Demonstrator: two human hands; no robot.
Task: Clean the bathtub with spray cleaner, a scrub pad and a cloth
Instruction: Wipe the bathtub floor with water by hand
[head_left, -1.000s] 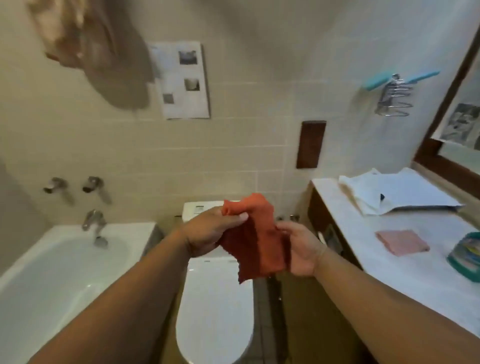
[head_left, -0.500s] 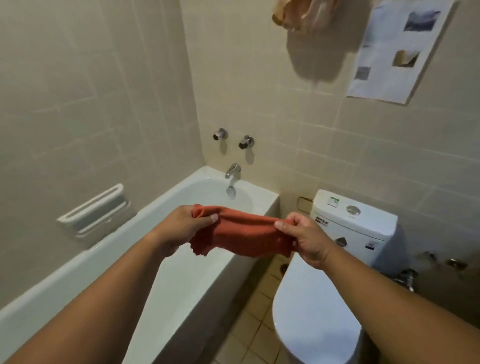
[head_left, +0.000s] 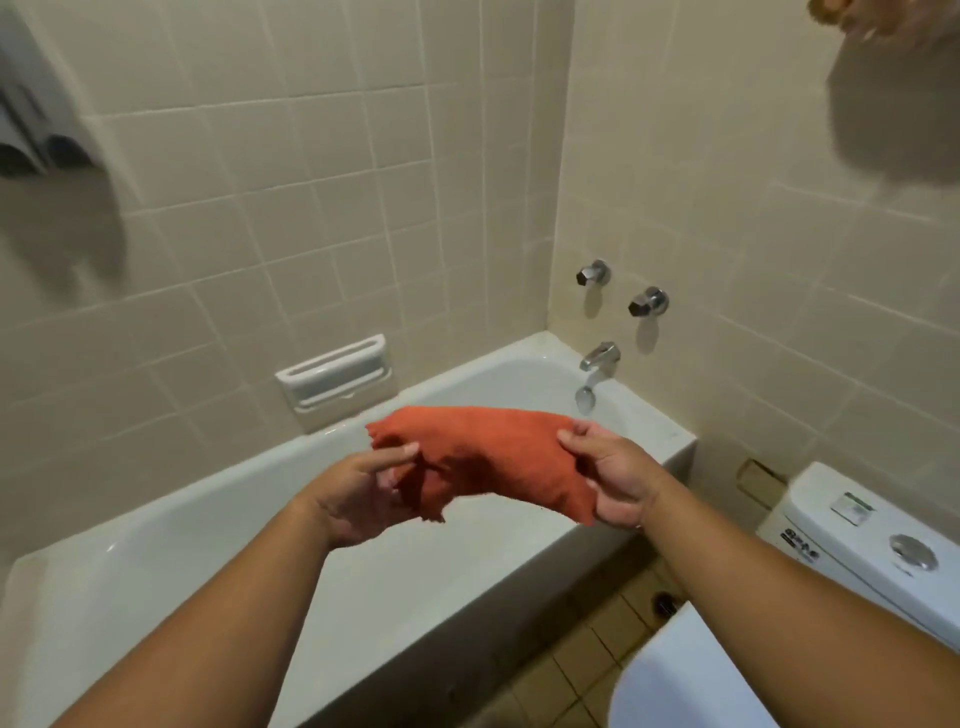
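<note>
Orange cloth (head_left: 483, 452) spread between my hands: left hand (head_left: 358, 499) pinches one end, right hand (head_left: 613, 478) grips other. I see view swung off toilet (head_left: 857, 525); bathtub (head_left: 208, 488) now directly beneath hands. I reckon wiping can start.

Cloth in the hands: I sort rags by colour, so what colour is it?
Plain orange-red cloth, best seen in the head view.
</note>
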